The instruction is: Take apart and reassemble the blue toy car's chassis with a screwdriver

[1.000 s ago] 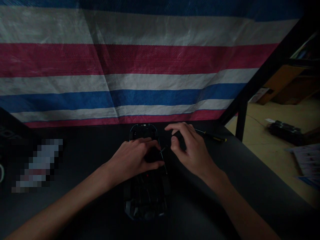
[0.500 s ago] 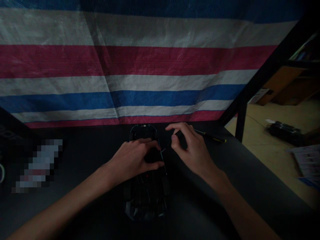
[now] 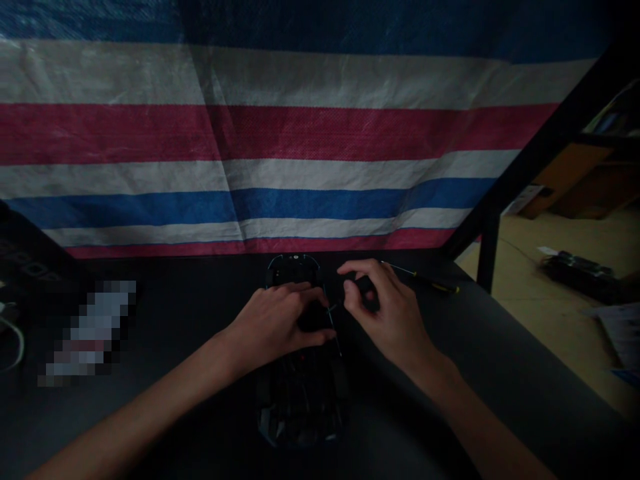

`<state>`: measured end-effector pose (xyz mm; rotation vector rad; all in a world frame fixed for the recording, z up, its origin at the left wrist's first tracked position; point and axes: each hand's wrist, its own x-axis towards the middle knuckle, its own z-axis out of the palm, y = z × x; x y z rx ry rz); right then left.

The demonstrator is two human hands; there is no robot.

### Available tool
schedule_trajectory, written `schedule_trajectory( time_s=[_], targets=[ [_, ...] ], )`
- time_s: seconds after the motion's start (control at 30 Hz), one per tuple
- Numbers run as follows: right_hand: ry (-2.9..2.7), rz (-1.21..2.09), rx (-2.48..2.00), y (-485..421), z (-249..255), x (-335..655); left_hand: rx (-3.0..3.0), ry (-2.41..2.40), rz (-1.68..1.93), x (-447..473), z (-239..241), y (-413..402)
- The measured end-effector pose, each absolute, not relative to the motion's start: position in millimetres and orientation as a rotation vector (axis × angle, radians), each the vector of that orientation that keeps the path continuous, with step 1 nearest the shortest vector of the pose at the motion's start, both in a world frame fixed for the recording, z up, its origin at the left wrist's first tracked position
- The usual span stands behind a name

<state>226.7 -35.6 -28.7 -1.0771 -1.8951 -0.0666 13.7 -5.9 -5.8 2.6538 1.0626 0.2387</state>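
Note:
A long black device [image 3: 300, 393], dim and hard to make out, lies on the dark table [image 3: 175, 320] in front of me. My left hand [image 3: 277, 323] rests on its middle with fingers curled over it, pressing it down. My right hand [image 3: 385, 310] is just to the right, its thumb and fingers pinched on a small dark part [image 3: 365, 290] beside the device. A thin wire [image 3: 333, 313] runs between the two hands.
A slim screwdriver with a yellow band [image 3: 430, 283] lies behind my right hand. A striped red, white and blue tarp [image 3: 280, 147] hangs behind the table. A black frame post [image 3: 487, 253] stands at the right; beyond it, floor with a dark box [image 3: 580, 270].
The view has dipped slightly, so everything sits a little lower. My right hand's fingers have curled tighter onto the small part. My left hand stays on the device.

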Motion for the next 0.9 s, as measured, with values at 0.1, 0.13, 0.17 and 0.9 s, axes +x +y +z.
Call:
schedule_trajectory(
  time_s=[0.1, 0.13, 0.17, 0.9],
  targets=[
    [-1.912, -0.128, -1.092, -35.7, -29.2, 227.4, 2.651, 1.070, 0.235, 14.2, -5.5, -6.2],
    [-1.896, -0.147, -1.126, -35.5, -29.3, 227.7, 2.648, 1.065, 0.234, 14.2, -5.4, -6.4],
    [-1.874, -0.156, -1.158, -35.2, -29.2, 228.0, 2.644, 1.059, 0.236, 14.2, -5.3, -6.6],
    [-1.913, -0.160, -1.090, -36.2, -27.3, 227.8, 2.654, 1.058, 0.266, 13.5, -8.1, -6.5]
  ],
)
